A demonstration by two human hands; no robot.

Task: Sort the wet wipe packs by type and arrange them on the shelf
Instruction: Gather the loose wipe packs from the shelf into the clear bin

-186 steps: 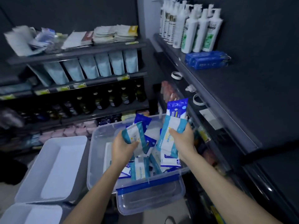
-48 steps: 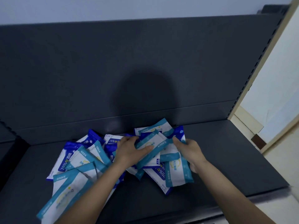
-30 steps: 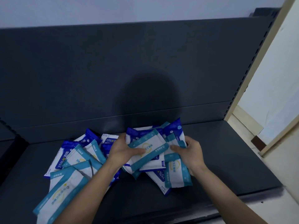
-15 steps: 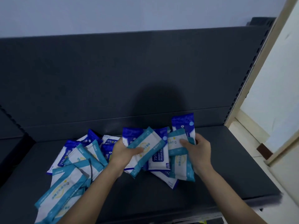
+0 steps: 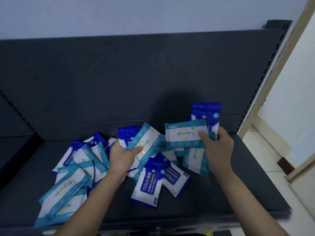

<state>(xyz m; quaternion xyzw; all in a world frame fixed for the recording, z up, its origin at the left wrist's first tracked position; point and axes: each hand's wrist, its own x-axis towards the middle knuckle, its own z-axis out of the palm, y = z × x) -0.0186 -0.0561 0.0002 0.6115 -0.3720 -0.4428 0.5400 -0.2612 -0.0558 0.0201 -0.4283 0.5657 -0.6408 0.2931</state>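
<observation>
A heap of wet wipe packs lies on the dark grey shelf [image 5: 238,181]. Two kinds show: teal-and-white packs [image 5: 63,189] and dark-blue "75% Alcohol Wipes" packs [image 5: 149,181]. My left hand [image 5: 121,157] grips a teal pack [image 5: 146,142] with a dark-blue pack behind it, at the heap's middle. My right hand [image 5: 217,145] holds a sideways teal pack [image 5: 185,133] together with a dark-blue pack [image 5: 207,113] behind it, raised above the shelf on the right. Two dark-blue packs lie face up between my forearms.
The shelf's dark back panel [image 5: 136,79] rises behind the heap. A perforated upright [image 5: 265,68] ends the shelf on the right; beyond it are a pale wall and tiled floor [image 5: 300,184]. Bare shelf surface lies right of the heap.
My right hand has lifted its packs up and to the right, away from the left hand's bunch. Two dark-blue packs now lie uncovered on the shelf between my arms.
</observation>
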